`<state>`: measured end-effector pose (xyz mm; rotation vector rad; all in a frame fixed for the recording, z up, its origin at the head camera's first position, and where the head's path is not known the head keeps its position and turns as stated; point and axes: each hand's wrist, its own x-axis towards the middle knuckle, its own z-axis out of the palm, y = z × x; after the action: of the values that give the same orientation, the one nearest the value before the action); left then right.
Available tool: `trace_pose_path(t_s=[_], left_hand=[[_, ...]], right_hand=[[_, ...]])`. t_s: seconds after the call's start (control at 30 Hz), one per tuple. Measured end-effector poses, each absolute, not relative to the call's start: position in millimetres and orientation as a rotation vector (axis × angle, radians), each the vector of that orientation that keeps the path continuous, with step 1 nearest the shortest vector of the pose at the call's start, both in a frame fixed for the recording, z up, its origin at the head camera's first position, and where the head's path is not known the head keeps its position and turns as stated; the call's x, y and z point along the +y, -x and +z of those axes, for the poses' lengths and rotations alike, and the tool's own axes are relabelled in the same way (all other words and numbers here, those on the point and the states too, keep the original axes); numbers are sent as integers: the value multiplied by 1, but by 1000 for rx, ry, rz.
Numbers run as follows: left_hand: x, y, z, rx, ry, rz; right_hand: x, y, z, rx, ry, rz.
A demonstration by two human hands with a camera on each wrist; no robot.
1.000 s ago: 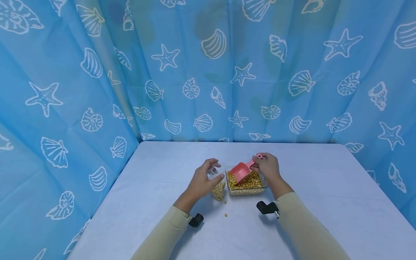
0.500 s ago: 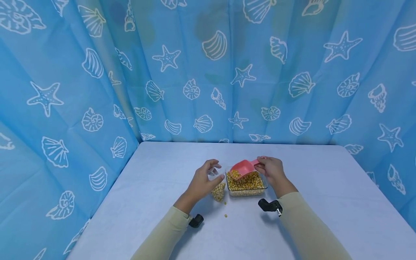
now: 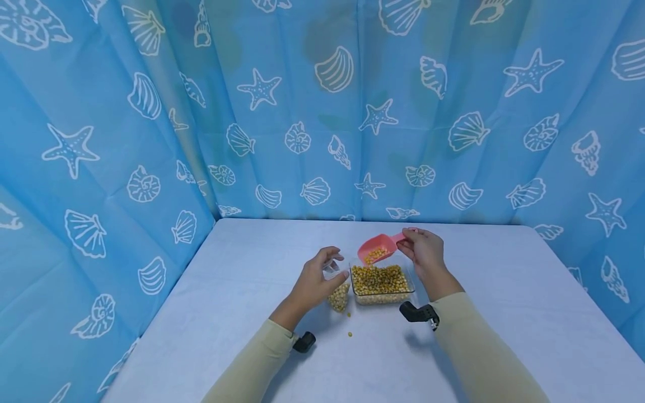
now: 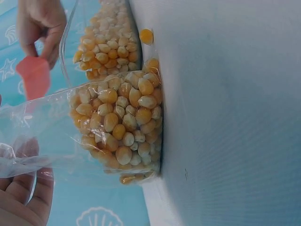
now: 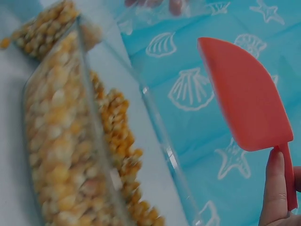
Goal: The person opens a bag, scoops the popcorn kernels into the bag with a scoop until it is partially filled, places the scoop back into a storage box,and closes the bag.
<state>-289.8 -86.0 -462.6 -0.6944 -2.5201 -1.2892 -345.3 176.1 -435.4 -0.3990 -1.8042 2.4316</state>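
Note:
A pink scoop (image 3: pixel 375 246) with some yellow corn kernels in it hangs above a clear rectangular container (image 3: pixel 356 296) of corn. My right hand (image 3: pixel 426 256) grips its handle, the thumb and fingers pinching near the bowl. Just left of the container stands a clear plastic bag (image 4: pixel 113 125), its bottom filled with kernels and resting on the table. My left hand (image 3: pixel 313 282) holds the bag's upper part, thumb and fingers spread around its mouth. In the right wrist view only the underside of the scoop shows, so its load is hidden there.
Two loose kernels lie on the white table (image 3: pixel 242 313), one of them (image 3: pixel 350 334) nearer the front. A blue curtain (image 3: pixel 297 168) with white shell prints hangs behind and at the left. Black camera mounts (image 3: pixel 304 342) sit at both wrists.
My right hand has lifted the scoop up out of the corn and levelled it, with kernels now in its bowl. My left hand and the bag have stayed in place.

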Motion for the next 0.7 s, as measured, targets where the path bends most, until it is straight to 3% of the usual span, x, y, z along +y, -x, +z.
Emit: trace_pose_path(t_s=[0.7], left_hand=[[-86, 291, -464, -2509, 720, -1287]], right_hand=[[148, 333, -402, -1784, 222, 2378]])
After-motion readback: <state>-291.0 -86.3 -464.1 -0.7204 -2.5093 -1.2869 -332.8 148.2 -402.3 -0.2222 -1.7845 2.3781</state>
